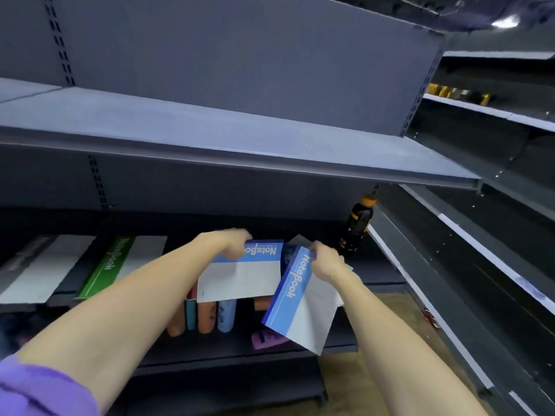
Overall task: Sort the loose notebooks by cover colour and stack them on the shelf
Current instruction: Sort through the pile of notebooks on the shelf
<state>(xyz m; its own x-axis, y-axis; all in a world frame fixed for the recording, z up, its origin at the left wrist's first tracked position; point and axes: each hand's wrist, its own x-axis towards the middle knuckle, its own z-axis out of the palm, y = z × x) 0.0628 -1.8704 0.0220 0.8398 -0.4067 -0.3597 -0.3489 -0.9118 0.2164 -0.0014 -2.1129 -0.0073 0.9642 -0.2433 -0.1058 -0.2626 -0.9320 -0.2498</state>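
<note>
While two blue notebooks are pinched by edges, left hand [237, 246] w/ one [240, 273], right hand [326, 262] w/ other [295, 298], above green notebook [105, 267] shelf, slippage is risked: loose pages could splay.

You stand in a shop aisle: long grey metal shelving [270, 151] above your hands, a bottle [357, 226] right.

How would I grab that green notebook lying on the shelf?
Probably by the near short edge of the green notebook, coming from the front. It lies flat, and that end seems to poke past the shelf lip, so fingers could pinch above and below.
</note>
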